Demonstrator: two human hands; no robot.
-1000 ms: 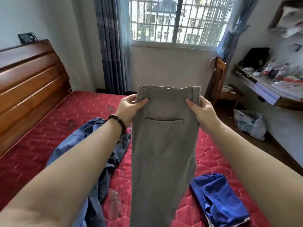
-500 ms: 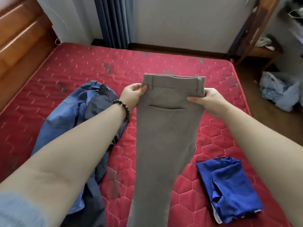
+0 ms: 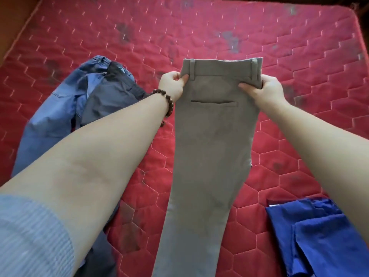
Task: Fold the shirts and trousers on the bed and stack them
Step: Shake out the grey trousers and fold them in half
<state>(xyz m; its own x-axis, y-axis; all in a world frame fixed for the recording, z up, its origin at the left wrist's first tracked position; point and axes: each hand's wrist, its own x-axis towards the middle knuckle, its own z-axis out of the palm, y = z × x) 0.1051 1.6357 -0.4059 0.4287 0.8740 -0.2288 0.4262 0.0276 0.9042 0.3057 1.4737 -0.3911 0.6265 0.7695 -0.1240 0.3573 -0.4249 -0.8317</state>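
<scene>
While lowered from window height toward the bed, grey trousers hang halved lengthwise, left hand and right hand each pinching a waistband corner, ready for laying flat.

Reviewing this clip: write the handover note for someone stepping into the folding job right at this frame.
Left hand pinches the left end of the waistband of the grey trousers; right hand grips the right end. The trousers hang lengthwise, back pocket facing the camera, legs together, above the red mattress.
Done, by the look of it: a bright blue garment lies folded at the near right.
Left: lay the grey trousers down and fold them, then fold the unfolded blue and dark garments heaped on the left, and stack everything.
</scene>
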